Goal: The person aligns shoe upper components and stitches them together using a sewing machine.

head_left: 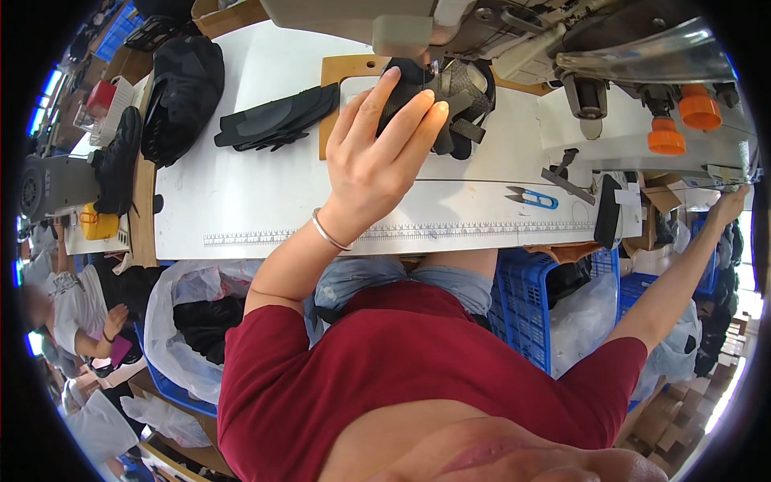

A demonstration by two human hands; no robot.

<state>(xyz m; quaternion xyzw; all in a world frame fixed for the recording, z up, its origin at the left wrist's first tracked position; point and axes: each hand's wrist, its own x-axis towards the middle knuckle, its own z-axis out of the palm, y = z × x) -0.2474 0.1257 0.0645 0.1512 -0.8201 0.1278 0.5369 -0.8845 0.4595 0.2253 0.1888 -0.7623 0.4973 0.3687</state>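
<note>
My left hand (373,157) lies palm down with fingers stretched and spread. Its fingertips press on a black and dark grey mesh shoe upper (468,88) with loose straps. That upper sits beneath the needle area of a sewing machine (514,40), over a tan board (329,120) on the white table (265,193). The hand covers part of the upper. Far to the right, my right hand (728,207) reaches up to the machine's right end; its fingers are too small and partly hidden to make out.
Flat black pieces (277,120) and black shoe uppers (183,96) lie left. Blue-handled thread snips (534,198) and a dark strap (569,181) lie right. Orange knobs (666,136) hang from the machine. Blue crates (522,305) stand below; another person (76,309) sits left.
</note>
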